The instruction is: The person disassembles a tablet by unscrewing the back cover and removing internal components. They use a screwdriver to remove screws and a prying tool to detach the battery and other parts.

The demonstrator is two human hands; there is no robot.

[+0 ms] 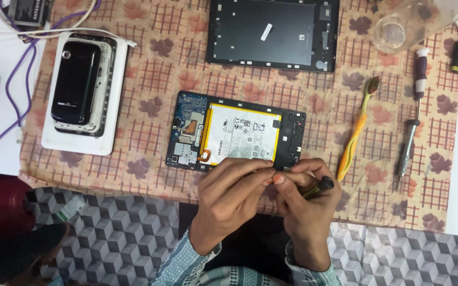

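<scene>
Both hands meet at the opened tablet's [237,135] near edge: right hand [306,204] grips a dark screwdriver [319,186], left hand [234,196] pinches its tip.

An opened tablet [237,135] is lying mid-counter; a back cover [273,33] behind it, stacked phones [83,85] left, toothbrush [357,130] and screwdriver [412,119] right.

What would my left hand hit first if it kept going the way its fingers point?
The left hand points up and right, fingertips already at the near edge of the opened tablet. Going on, it would probably meet the tablet's black frame first, though depth is unclear.
</scene>
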